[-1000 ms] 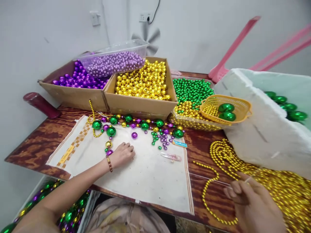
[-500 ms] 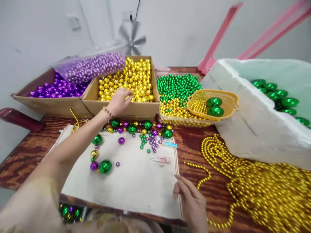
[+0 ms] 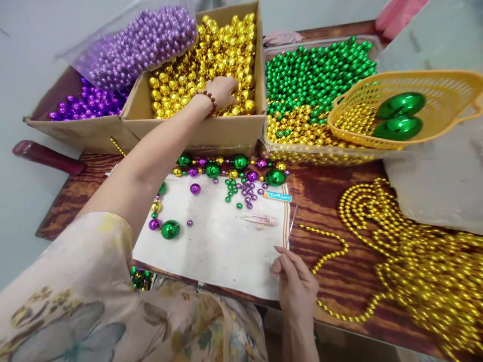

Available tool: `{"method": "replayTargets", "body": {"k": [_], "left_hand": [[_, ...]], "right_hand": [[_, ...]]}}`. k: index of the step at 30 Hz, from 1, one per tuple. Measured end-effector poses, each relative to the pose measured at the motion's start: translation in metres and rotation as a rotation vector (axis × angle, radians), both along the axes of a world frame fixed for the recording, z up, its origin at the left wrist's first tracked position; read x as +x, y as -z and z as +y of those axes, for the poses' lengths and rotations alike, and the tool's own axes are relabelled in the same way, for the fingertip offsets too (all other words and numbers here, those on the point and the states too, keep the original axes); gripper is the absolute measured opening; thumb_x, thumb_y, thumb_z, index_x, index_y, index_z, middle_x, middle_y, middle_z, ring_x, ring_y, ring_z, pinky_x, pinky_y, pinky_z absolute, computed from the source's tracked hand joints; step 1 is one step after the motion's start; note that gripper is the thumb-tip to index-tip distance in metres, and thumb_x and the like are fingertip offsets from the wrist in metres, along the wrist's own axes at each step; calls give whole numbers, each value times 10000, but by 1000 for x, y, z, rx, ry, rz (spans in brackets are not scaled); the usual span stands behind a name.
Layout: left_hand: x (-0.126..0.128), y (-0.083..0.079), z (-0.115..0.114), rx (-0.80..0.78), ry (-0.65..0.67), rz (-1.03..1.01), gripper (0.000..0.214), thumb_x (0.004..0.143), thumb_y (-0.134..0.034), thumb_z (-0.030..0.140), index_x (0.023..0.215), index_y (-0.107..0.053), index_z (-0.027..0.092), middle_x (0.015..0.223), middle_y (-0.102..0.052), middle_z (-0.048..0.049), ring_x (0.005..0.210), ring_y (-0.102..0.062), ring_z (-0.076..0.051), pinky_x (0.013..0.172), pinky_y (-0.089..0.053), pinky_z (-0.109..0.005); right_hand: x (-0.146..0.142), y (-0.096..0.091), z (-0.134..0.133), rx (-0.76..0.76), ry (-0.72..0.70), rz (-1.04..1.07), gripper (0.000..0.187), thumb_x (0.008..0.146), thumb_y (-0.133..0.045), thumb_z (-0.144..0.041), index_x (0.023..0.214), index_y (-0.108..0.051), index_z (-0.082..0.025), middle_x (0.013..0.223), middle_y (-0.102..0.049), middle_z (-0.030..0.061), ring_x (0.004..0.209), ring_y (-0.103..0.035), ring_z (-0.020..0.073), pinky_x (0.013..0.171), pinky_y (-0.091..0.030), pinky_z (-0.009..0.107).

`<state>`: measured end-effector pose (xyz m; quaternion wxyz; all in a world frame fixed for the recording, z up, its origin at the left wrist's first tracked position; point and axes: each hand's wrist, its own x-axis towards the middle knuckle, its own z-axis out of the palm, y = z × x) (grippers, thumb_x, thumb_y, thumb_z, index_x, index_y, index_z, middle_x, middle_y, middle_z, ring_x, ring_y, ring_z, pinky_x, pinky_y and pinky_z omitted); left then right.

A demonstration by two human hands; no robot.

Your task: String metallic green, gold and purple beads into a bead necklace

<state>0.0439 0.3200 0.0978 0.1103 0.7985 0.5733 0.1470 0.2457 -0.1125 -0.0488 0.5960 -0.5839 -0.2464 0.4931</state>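
Note:
My left hand [image 3: 222,93] reaches over the front wall of a cardboard box and down onto its shiny gold beads [image 3: 222,50]. Its fingertips are mostly hidden, so whether a bead is between them does not show. My right hand [image 3: 296,276] hovers at the right edge of a white cloth [image 3: 226,256], thumb and fingers pinched together; what they hold I cannot make out. A thin pale line [image 3: 294,219] shows just above it. On the cloth are a partial strand ending in a big green bead [image 3: 170,229], loose small purple beads [image 3: 249,191] and pink-handled snips [image 3: 260,219].
Purple beads [image 3: 90,103] fill the box at left, under a bag of lilac beads [image 3: 145,45]. A clear tub holds green beads [image 3: 317,70] and gold ones. A yellow basket [image 3: 449,108] overhangs its right side. Gold bead strands [image 3: 433,281] heap at right.
My left hand has moved deeper and to the right in the box of gold beads. The view has tilted down and come closer. My right hand stays pinched by the cloth edge.

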Motion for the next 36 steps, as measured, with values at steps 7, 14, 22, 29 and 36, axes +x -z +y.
{"method": "replayTargets", "body": {"k": [7, 14, 22, 29, 36], "left_hand": [[-17, -23, -116, -106, 132, -865, 135, 932, -586, 273, 997, -644, 171, 913, -695, -60, 887, -676, -156, 768, -553, -304], [-32, 30, -256, -550, 121, -1341, 336, 907, -639, 441, 1152, -669, 212, 1063, -735, -115, 900, -720, -202, 776, -592, -351], [-40, 58, -310, -119, 97, -1220, 257, 818, -774, 295, 1071, -741, 265, 1141, -690, -73, 1037, -662, -185, 886, -570, -321], [-48, 70, -322, 22, -29, -1139, 277, 866, -723, 293, 1143, -744, 296, 1117, -706, -66, 1019, -645, -191, 874, -552, -337], [-48, 72, -318, 2, -139, -1218, 204, 822, -755, 338, 1006, -791, 258, 1023, -743, -52, 933, -669, -181, 813, -556, -297]], "right_hand": [[-17, -3, 10, 138, -218, -85, 244, 908, -654, -335, 1081, -741, -187, 638, -652, 12, 548, -589, 151, 518, -499, 276], [-53, -21, 11, 178, -274, -100, 195, 921, -634, -339, 956, -729, -171, 637, -675, 22, 572, -633, 163, 528, -507, 276], [-77, -25, 0, 209, -315, -147, 192, 940, -609, -318, 964, -738, -178, 644, -668, 10, 559, -637, 145, 525, -500, 260], [-82, -20, -7, 269, -349, -228, 187, 963, -576, -276, 998, -739, -191, 644, -670, 3, 548, -636, 138, 521, -516, 252], [-87, -22, -9, 386, -424, -360, 193, 965, -540, -167, 1040, -715, -194, 626, -650, -22, 519, -621, 120, 530, -512, 246]]}}
